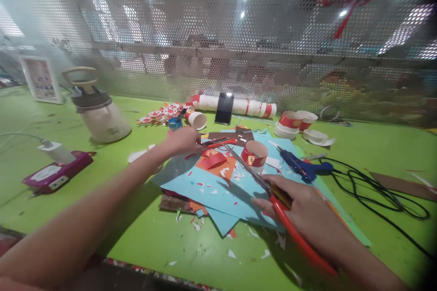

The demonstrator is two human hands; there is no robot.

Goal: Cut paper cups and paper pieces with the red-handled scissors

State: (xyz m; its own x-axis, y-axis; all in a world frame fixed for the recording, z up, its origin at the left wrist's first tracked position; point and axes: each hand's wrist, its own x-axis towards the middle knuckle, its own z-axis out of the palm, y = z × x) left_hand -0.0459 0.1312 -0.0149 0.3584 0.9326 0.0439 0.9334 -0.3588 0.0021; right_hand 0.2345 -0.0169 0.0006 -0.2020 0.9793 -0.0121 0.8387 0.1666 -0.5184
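My right hand (303,195) is wrapped around large red-handled scissors (293,233), their long blades pointing forward and left over the blue paper (218,195). At the far left side of the paper, my left hand (186,140) has its fingers closed at the near end of smaller scissors (221,142) with orange-red handles. The left fingertips are partly hidden. Close to the large blades stands a cut red-and-white paper cup ring (254,153). A curled red strip (214,159) lies on an orange sheet (223,171) among small paper scraps.
A blue glue gun (303,163) with a black cable lies right. Cut cups (290,122), a phone (224,108) and a long white cup tube (239,104) are at the back. Left are a jug (100,118) and a purple power strip (58,173).
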